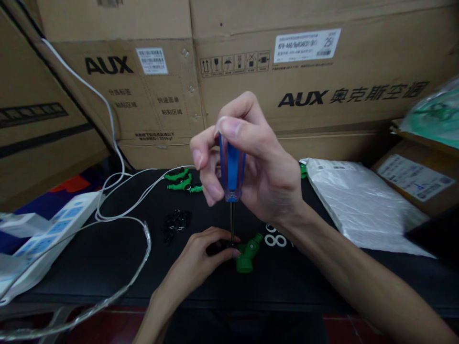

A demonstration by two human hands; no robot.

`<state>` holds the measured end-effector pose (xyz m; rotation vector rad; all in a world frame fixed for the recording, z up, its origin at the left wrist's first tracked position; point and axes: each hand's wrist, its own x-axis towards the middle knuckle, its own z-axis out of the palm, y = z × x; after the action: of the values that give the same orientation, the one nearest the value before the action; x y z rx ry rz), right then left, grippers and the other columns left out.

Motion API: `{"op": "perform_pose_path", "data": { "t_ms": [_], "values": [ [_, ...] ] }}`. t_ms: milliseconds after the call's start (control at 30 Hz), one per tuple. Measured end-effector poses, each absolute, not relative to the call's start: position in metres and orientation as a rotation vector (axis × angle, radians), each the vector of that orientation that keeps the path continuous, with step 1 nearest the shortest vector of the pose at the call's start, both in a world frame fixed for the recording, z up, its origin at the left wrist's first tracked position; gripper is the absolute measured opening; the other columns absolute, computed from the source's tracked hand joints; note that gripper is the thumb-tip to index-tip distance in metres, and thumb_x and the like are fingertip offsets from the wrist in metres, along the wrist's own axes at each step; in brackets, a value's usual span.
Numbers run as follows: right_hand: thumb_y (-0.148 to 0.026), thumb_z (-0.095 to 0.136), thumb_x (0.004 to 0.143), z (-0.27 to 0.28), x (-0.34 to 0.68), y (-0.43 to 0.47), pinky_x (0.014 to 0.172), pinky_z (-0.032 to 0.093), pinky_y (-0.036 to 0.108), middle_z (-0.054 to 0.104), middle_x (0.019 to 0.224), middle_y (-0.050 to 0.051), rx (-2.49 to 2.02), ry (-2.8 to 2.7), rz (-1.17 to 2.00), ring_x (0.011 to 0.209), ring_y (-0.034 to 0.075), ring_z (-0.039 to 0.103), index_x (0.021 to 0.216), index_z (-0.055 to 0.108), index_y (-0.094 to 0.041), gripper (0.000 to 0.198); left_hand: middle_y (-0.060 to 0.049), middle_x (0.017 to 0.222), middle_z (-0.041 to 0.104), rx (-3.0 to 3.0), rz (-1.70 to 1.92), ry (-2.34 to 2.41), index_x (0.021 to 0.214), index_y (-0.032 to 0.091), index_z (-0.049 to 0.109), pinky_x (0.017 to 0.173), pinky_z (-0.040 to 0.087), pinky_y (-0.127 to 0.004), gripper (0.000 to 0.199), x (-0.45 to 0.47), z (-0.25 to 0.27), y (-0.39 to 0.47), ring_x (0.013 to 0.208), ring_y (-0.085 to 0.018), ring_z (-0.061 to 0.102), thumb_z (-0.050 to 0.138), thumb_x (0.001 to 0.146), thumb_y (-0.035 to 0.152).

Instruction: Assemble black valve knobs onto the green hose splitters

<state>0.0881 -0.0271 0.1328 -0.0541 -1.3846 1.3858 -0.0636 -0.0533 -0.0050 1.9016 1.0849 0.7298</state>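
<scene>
My right hand [251, 153] is wrapped round the blue and clear handle of a screwdriver [232, 167], held upright with its shaft pointing down. The shaft's tip meets the left side of a green Y-shaped hose connector [247, 253] on the black table. My left hand [208, 253] pinches that left side of the connector between thumb and fingers, close around the tip. Exactly what the tip rests on is hidden by my fingers. Just right of the connector lie several white ring washers [275, 240], partly behind my right forearm.
Small black parts [176, 222] lie in a pile to the left, with more green connectors [181, 180] behind. A power strip [53, 239] and white cables [138, 210] are at left. A white foam-wrapped package [358, 205] lies at right. Cardboard boxes [244, 114] wall off the back.
</scene>
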Motion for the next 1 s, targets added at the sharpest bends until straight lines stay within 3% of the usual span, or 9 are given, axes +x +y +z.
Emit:
{"op": "perform_pose_path", "data": {
  "t_ms": [167,300,467,567,667,767,833,900,1000],
  "values": [
    [-0.034,0.039,0.1,0.138,0.098,-0.028,0.039,0.018,0.016,0.032,0.055,-0.011,-0.088,-1.434,1.537,0.042,0.008,0.016,0.083,0.044,-0.026,0.02,-0.002,0.106,0.077,1.908,0.717,1.085,0.105,0.025,0.078,0.089,0.051,-0.028,0.017,-0.063,-0.004,-0.053,0.098,-0.02,0.069,0.075,0.09,0.03],
    [-0.047,0.03,0.1,0.137,0.105,-0.019,0.038,0.022,0.019,0.027,0.054,-0.008,0.001,-1.539,1.603,0.042,0.008,0.018,0.079,0.058,-0.022,0.043,-0.002,0.107,0.077,1.909,0.719,1.075,0.105,0.025,0.078,0.093,0.05,-0.029,0.016,-0.062,-0.005,-0.053,0.1,-0.021,0.069,0.073,0.091,0.029],
    [-0.038,0.049,0.099,0.127,0.083,-0.024,0.039,0.022,0.016,0.035,0.059,-0.009,-0.227,-1.221,1.263,0.044,0.005,0.024,0.08,0.053,-0.022,0.025,-0.002,0.109,0.078,1.902,0.711,1.06,0.103,0.025,0.078,0.094,0.051,-0.03,0.014,-0.063,-0.005,-0.053,0.105,-0.022,0.07,0.073,0.091,0.03],
    [-0.032,0.054,0.098,0.128,0.075,-0.034,0.043,0.03,0.015,0.04,0.065,-0.008,-0.331,-1.116,1.058,0.049,0.005,0.034,0.083,0.053,-0.022,0.019,-0.002,0.109,0.078,1.9,0.709,1.056,0.103,0.024,0.078,0.096,0.051,-0.031,0.014,-0.063,-0.005,-0.053,0.105,-0.023,0.07,0.072,0.091,0.03],
    [-0.031,0.044,0.098,0.139,0.085,-0.036,0.048,0.038,0.019,0.047,0.064,-0.01,-0.24,-1.434,1.3,0.051,0.006,0.043,0.083,0.051,-0.022,0.019,-0.002,0.109,0.078,1.898,0.73,1.041,0.101,0.024,0.078,0.096,0.051,-0.03,0.013,-0.063,-0.006,-0.053,0.106,-0.023,0.07,0.073,0.091,0.029],
    [-0.027,0.021,0.091,0.15,0.101,-0.024,0.048,0.041,0.023,0.056,0.064,-0.01,0.002,-1.774,1.69,0.05,0.007,0.05,0.079,0.049,-0.021,0.031,-0.002,0.108,0.078,1.887,0.752,1.028,0.1,0.024,0.079,0.098,0.05,-0.029,0.012,-0.064,-0.007,-0.052,0.107,-0.022,0.07,0.075,0.09,0.03],
    [-0.031,0.019,0.089,0.152,0.104,-0.012,0.043,0.037,0.02,0.054,0.059,-0.009,0.154,-1.822,1.878,0.045,0.007,0.047,0.075,0.051,-0.02,0.036,-0.001,0.107,0.078,1.886,0.756,1.022,0.1,0.025,0.079,0.098,0.05,-0.029,0.013,-0.064,-0.006,-0.051,0.106,-0.022,0.07,0.075,0.09,0.031],
    [-0.037,0.034,0.092,0.149,0.099,-0.005,0.039,0.029,0.015,0.042,0.05,-0.011,0.174,-1.737,1.973,0.039,0.004,0.034,0.07,0.053,-0.019,0.034,-0.002,0.105,0.078,1.884,0.739,1.017,0.1,0.025,0.079,0.096,0.051,-0.029,0.013,-0.064,-0.006,-0.05,0.103,-0.022,0.07,0.074,0.089,0.031],
    [-0.042,0.055,0.092,0.139,0.084,-0.006,0.037,0.019,0.014,0.026,0.048,-0.013,-0.057,-1.464,1.787,0.039,0.004,0.018,0.068,0.051,-0.02,0.032,-0.002,0.105,0.079,1.866,0.672,1.043,0.101,0.026,0.078,0.093,0.054,-0.03,0.014,-0.065,-0.012,-0.05,0.101,-0.023,0.072,0.07,0.089,0.028]
  ]
}}
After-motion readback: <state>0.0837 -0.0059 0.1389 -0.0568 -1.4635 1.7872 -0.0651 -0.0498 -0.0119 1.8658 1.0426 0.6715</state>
